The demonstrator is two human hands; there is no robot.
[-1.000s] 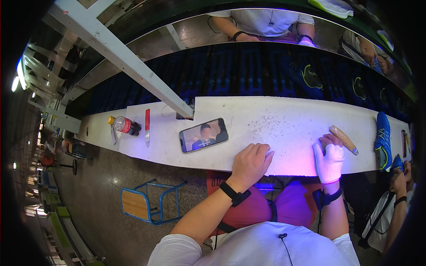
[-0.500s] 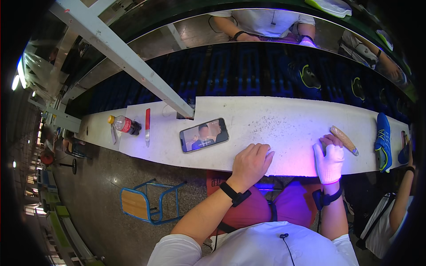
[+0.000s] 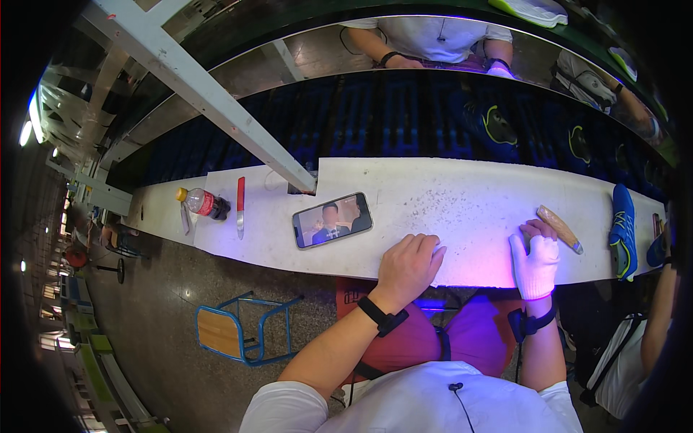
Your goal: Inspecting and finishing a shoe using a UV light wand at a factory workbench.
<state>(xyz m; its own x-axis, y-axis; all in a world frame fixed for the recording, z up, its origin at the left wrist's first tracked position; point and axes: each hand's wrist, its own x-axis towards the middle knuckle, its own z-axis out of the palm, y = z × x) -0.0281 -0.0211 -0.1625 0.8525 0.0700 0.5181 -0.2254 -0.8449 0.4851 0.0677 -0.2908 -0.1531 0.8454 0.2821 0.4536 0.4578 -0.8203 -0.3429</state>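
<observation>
My left hand [image 3: 408,265] rests on the white worktable [image 3: 375,187] near its front edge, fingers loosely bent and thumb apart, with nothing seen in it. My right hand [image 3: 535,261] wears a white glove that leaves the fingertips bare. It lies on the table, thumb apart from the loosely bent fingers. Just beyond its fingertips is a tan, wooden-looking handle [image 3: 559,229] with a small greyish end; whether they touch it I cannot tell. A phone [image 3: 333,221] showing a video lies beyond my left hand, to its left.
Leftward on the table are a red-handled knife [image 3: 240,208] and a dark-drink bottle [image 3: 206,204]. A blue shoe [image 3: 622,231] stands at the right, near a co-worker's arm [image 3: 658,310]. A grey post [image 3: 209,97] slants down to the table. Behind runs a dark rack [image 3: 404,115] holding shoes.
Both my hands stay in place. The co-worker's arm at the far right has shifted slightly, and the picture on the phone has changed a little.
</observation>
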